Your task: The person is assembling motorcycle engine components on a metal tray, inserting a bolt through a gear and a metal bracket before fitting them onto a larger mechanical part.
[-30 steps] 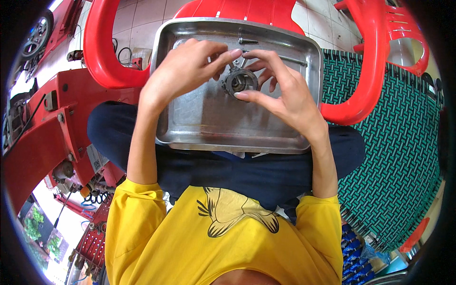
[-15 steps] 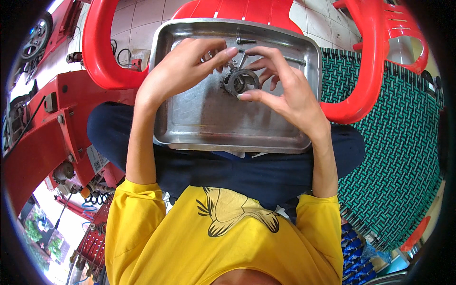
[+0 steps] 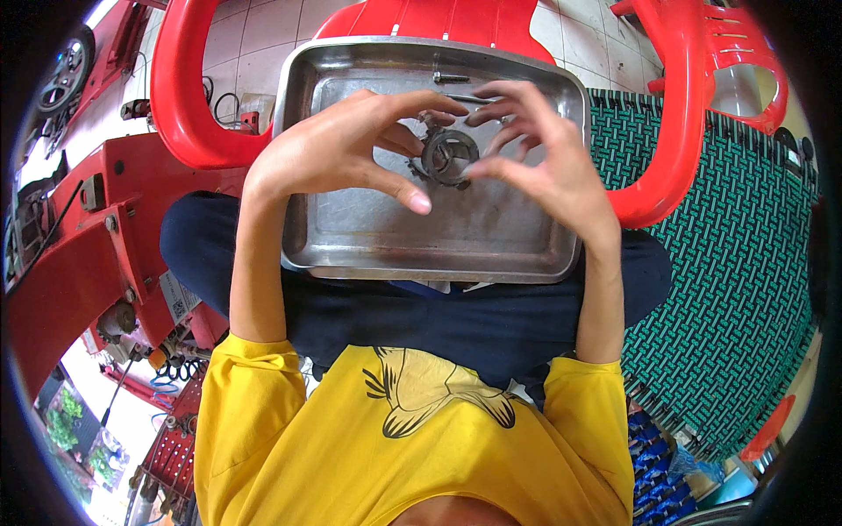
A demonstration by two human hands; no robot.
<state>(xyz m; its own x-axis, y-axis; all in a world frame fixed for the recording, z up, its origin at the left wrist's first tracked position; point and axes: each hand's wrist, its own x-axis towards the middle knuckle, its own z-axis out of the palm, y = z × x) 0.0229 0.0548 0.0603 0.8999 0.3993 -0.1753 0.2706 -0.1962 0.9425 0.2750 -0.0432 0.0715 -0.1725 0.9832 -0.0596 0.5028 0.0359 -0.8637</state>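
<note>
A dark ring-shaped metal part (image 3: 450, 158), with smaller pieces at its left edge, sits in a shallow steel tray (image 3: 368, 235). On its left, my left hand (image 3: 338, 145) curves over it with the fingers and thumb spread; whether its hidden fingertips touch the part I cannot tell. Opposite it, my right hand (image 3: 553, 162) has its fingers apart and is slightly blurred, its thumb close to the ring's right edge. Behind the ring lie a short bolt (image 3: 451, 78) and a thin rod (image 3: 471, 99), the rod partly covered by my right fingers.
The tray rests against a red plastic chair (image 3: 438, 19), its front edge over my dark-trousered legs (image 3: 430, 316). A green and black woven surface (image 3: 710, 272) spreads at right. Red machinery (image 3: 132, 202) stands at left. Tiled floor (image 3: 579, 39) shows behind.
My left thumb has swung down toward me and the left hand has opened wider. My right hand has drawn back slightly to the right, off the small piece above the ring.
</note>
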